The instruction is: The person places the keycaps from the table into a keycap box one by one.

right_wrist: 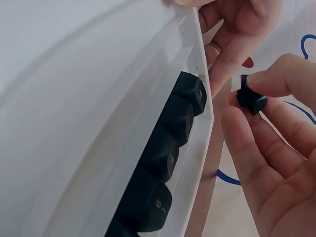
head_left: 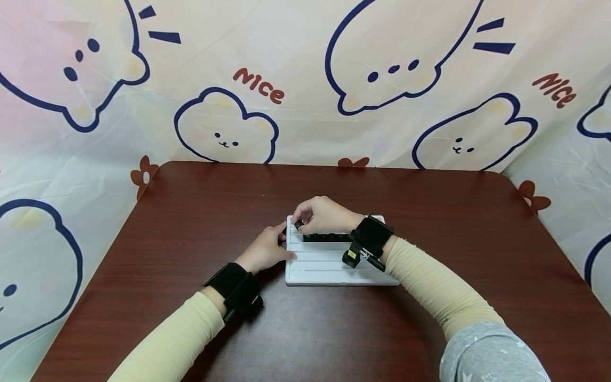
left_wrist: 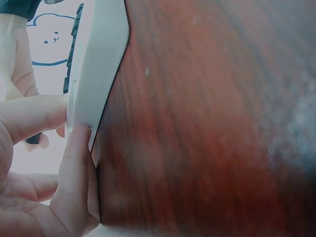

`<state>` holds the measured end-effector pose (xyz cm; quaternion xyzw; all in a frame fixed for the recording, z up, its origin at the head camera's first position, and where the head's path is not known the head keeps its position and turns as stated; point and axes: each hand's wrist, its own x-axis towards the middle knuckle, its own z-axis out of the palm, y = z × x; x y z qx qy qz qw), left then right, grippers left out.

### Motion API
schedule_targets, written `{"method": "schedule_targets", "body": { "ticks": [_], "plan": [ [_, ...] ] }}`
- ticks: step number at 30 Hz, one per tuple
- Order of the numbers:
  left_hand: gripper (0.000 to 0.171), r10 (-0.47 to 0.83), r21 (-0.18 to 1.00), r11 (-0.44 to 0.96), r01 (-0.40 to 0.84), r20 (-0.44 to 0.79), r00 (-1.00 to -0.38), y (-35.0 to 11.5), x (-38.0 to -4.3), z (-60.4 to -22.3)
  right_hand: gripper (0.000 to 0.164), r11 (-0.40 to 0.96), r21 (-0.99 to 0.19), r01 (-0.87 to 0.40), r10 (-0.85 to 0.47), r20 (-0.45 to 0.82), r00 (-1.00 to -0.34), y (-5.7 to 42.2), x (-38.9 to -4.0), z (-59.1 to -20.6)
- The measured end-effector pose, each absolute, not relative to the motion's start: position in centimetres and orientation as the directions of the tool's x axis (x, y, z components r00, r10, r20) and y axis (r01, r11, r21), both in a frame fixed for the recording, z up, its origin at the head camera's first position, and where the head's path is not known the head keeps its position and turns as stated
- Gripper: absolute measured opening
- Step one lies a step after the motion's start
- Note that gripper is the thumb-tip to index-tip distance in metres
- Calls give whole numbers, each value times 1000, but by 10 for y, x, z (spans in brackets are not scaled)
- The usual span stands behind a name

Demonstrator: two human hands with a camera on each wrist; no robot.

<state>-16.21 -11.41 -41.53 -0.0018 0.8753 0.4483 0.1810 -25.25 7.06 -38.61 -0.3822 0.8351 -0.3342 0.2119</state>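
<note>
In the head view a white ridged tray [head_left: 320,273] lies on the table, with a row of black keycaps [head_left: 326,238] along one of its ridges. My left hand [head_left: 265,249] grips the tray's left edge, thumb on the top face and fingers at the side. Over the tray's far left corner, my right hand [head_left: 328,215] pinches a single black keycap [right_wrist: 253,101] between thumb and fingers. The right wrist view shows that keycap held apart from the row, whose caps [right_wrist: 154,205] bear pale printed characters.
The dark brown wooden table [head_left: 215,201] reaches out on all sides of the tray. Behind it hangs a pale cloth [head_left: 305,132] printed with cartoon bears. Black camera straps [head_left: 372,236] sit on both wrists.
</note>
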Motion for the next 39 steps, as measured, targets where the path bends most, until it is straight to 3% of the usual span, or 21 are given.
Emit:
{"method": "schedule_targets", "body": {
  "ticks": [7,21,39],
  "plan": [
    [86,161,783,601,-159,-314,-936,-114,-163,-416,18,490,-658,-572,-788,-54,-614,68,-248,-388],
    [88,164,785,599,-158,-313,-935,-115,-163,-420,14,582,-507,-636,-777,-114,-620,57,-233,-385],
    [86,170,787,595,-162,-321,-932,-115,-163,-418,14,612,-296,-733,-780,-71,-622,53,-224,-390]
  ]
}}
